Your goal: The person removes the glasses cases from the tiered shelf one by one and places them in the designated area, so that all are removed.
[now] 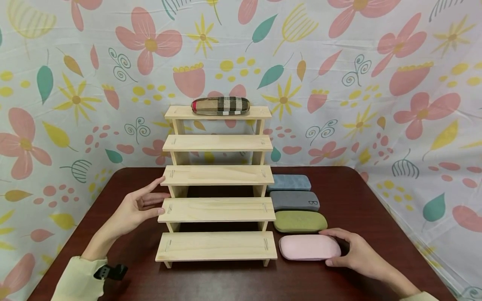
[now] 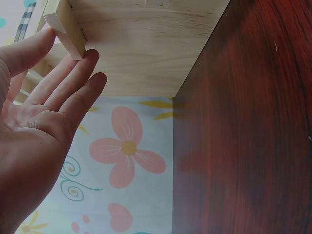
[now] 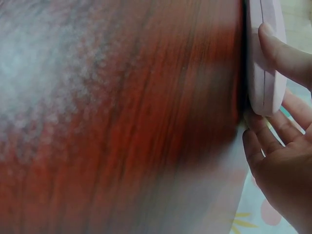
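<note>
A stepped wooden display stand (image 1: 218, 210) with several shelves is at the table's middle. My left hand (image 1: 132, 211) is at its left side, thumb and fingers (image 2: 90, 58) spanning the end of one shelf board (image 2: 66, 29). At the right, my right hand (image 1: 357, 253) grips the right end of a pink glasses case (image 1: 308, 247), its thumb on the near side; in the right wrist view the case (image 3: 265, 73) lies between thumb and fingers. A plaid glasses case (image 1: 220, 106) rests on the top shelf.
Behind the pink case, in a row beside the stand, lie a green glasses case (image 1: 300, 221), a grey one (image 1: 295, 200) and a blue one (image 1: 290, 182). The dark red wooden table (image 1: 211, 284) backs onto a floral curtain (image 1: 331, 138).
</note>
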`<act>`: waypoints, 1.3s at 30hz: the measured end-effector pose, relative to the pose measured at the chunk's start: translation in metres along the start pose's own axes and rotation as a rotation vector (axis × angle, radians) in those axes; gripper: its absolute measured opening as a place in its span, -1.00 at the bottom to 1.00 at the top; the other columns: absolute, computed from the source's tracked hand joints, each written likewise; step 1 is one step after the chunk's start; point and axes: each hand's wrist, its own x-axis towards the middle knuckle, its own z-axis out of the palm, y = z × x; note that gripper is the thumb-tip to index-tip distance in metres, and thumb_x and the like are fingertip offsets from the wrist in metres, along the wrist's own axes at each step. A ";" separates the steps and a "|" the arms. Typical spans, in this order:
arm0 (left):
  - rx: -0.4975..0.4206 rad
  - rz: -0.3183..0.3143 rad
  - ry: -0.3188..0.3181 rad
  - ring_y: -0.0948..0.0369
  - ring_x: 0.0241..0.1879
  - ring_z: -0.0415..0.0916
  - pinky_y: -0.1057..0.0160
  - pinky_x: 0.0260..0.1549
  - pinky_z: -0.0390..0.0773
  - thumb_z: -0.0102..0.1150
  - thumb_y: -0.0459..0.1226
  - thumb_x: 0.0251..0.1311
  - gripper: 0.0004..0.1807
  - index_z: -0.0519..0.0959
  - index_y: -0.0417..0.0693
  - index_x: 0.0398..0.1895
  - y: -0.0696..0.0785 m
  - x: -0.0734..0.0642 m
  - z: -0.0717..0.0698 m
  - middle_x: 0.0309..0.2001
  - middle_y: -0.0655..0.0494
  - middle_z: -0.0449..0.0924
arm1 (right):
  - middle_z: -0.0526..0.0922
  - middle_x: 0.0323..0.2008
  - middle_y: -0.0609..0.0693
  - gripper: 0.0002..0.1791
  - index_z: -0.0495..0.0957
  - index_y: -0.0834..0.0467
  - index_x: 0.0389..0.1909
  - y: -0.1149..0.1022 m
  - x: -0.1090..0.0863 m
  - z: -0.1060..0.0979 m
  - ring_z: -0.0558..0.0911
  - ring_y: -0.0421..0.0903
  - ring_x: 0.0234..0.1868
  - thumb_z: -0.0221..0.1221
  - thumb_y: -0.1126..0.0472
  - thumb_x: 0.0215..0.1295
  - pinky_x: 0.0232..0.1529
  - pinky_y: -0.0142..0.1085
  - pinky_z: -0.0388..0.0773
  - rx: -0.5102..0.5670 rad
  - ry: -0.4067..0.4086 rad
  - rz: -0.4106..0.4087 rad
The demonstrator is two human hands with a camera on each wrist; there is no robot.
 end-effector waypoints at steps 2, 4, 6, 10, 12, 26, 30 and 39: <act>-0.002 0.001 0.000 0.24 0.17 0.66 0.28 0.07 0.64 0.41 -0.55 0.26 -0.03 0.19 -0.04 0.68 0.000 0.000 0.000 0.15 -0.43 0.63 | 0.70 0.10 -0.02 -0.23 0.65 0.11 0.23 -0.001 0.000 0.000 0.62 -0.30 0.05 0.70 0.12 -0.07 0.00 -0.55 0.49 -0.004 0.001 0.002; -0.003 0.003 0.000 0.23 0.17 0.66 0.31 0.07 0.63 0.40 -0.55 0.26 -0.04 0.19 -0.05 0.68 0.000 0.000 0.000 0.15 -0.44 0.62 | 0.70 0.10 -0.02 -0.23 0.65 0.11 0.23 -0.001 0.000 0.000 0.62 -0.30 0.05 0.70 0.11 -0.08 0.00 -0.55 0.49 -0.011 0.002 0.002; -0.004 0.003 0.001 0.23 0.17 0.66 0.32 0.06 0.62 0.40 -0.56 0.26 -0.04 0.19 -0.05 0.68 0.000 0.000 0.000 0.15 -0.44 0.62 | 0.70 0.10 -0.02 -0.22 0.66 0.11 0.23 -0.001 0.000 0.000 0.62 -0.30 0.04 0.71 0.11 -0.09 -0.01 -0.55 0.48 -0.017 0.003 0.000; -0.006 0.001 0.003 0.22 0.18 0.66 0.32 0.06 0.63 0.40 -0.56 0.25 -0.03 0.19 -0.04 0.68 0.000 0.000 0.000 0.16 -0.47 0.61 | 0.70 0.09 -0.03 -0.21 0.67 0.11 0.21 -0.001 0.000 -0.001 0.61 -0.31 0.05 0.72 0.10 -0.13 0.00 -0.55 0.48 -0.030 0.007 0.001; -0.006 0.000 0.004 0.22 0.18 0.66 0.30 0.07 0.63 0.40 -0.56 0.25 -0.03 0.19 -0.05 0.68 0.000 0.000 0.000 0.16 -0.48 0.60 | 0.70 0.10 -0.03 -0.21 0.67 0.11 0.21 0.000 0.000 -0.001 0.61 -0.31 0.06 0.72 0.09 -0.13 0.00 -0.54 0.49 -0.031 0.005 0.006; -0.013 0.003 0.001 0.23 0.18 0.66 0.33 0.06 0.62 0.40 -0.56 0.25 -0.03 0.19 -0.06 0.68 0.000 0.000 0.000 0.16 -0.44 0.62 | 0.69 0.13 0.01 -0.22 0.64 0.09 0.25 0.000 -0.003 -0.004 0.60 -0.35 0.09 0.70 0.10 -0.06 0.00 -0.51 0.53 -0.016 -0.021 0.025; -0.013 0.003 0.003 0.22 0.17 0.66 0.32 0.05 0.63 0.40 -0.56 0.25 -0.03 0.19 -0.05 0.68 -0.001 0.001 0.000 0.16 -0.47 0.60 | 0.68 0.14 0.04 -0.23 0.63 0.09 0.26 0.001 -0.003 -0.005 0.60 -0.34 0.09 0.68 0.11 -0.03 0.00 -0.50 0.53 -0.007 -0.027 0.025; -0.012 0.010 0.001 0.22 0.18 0.66 0.30 0.06 0.64 0.40 -0.57 0.25 -0.03 0.18 -0.06 0.68 -0.002 0.001 0.000 0.16 -0.48 0.60 | 0.67 0.16 0.04 -0.24 0.63 0.06 0.27 0.001 -0.005 -0.006 0.60 -0.34 0.10 0.68 0.11 -0.01 0.00 -0.48 0.55 -0.006 -0.027 0.027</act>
